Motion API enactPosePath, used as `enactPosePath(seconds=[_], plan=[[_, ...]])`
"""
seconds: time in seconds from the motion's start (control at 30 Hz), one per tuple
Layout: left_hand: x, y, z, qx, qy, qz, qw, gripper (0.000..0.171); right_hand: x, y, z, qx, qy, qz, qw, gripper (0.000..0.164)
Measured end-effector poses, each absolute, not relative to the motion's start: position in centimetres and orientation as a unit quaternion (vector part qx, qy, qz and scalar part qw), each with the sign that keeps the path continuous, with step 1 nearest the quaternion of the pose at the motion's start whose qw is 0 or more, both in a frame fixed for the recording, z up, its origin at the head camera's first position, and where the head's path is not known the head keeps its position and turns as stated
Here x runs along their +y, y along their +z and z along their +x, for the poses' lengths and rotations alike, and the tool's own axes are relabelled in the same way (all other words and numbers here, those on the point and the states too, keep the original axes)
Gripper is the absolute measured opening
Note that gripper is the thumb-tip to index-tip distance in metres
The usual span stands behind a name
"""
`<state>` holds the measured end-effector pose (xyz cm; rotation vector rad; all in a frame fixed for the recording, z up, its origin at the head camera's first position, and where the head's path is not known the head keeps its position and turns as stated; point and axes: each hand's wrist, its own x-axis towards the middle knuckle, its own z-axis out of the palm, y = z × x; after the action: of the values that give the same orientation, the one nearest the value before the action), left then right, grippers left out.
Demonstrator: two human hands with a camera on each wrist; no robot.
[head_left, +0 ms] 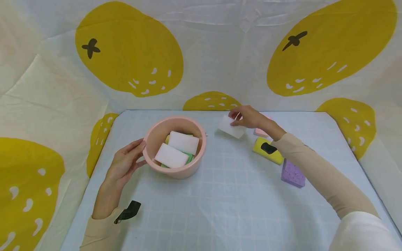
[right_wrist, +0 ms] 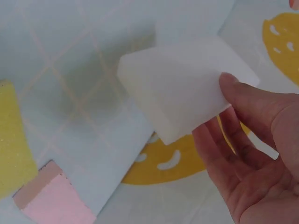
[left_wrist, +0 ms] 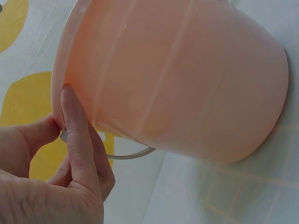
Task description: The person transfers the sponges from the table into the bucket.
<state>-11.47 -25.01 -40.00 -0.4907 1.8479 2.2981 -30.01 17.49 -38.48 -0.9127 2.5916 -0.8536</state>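
Note:
My left hand (head_left: pixel 125 162) pinches the rim of a pink bucket (head_left: pixel 188 170), thumb on the rim and fingers (left_wrist: pixel 77 135) against the outer wall. Inside the bucket lie two white sponges (head_left: pixel 183 142) on top of green and yellow ones that are mostly covered. Between the thumb and fingers of my right hand (head_left: pixel 248 116) is a white sponge (right_wrist: pixel 187 86), held above the table to the right of the bucket. Its shadow falls on the tablecloth in the right wrist view.
To the right lie a pink sponge (right_wrist: pixel 58 198), partly behind my right hand in the head view, a yellow sponge (head_left: pixel 267 150) and a purple sponge (head_left: pixel 293 173). A thin bucket handle (left_wrist: pixel 133 154) hangs at the bucket's side. Patterned cloth (head_left: pixel 213 52) walls the table at the back and sides.

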Motion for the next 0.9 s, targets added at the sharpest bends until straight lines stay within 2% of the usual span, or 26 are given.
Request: enactPosePath(seconds=[0.4,0.9], plan=[[-25.1,-39.9,-11.3,0.619,0.764,-0.167,0.081,0.056,16.9,-36.0,-28.3,0.887,-0.309,-0.323,0.116,0.031],[-25.0,-39.9,-11.4,0.621,0.762,-0.166,0.078,0.058,16.8,-32.4,-27.4,0.886,-0.320,-0.327,0.069,0.033]])
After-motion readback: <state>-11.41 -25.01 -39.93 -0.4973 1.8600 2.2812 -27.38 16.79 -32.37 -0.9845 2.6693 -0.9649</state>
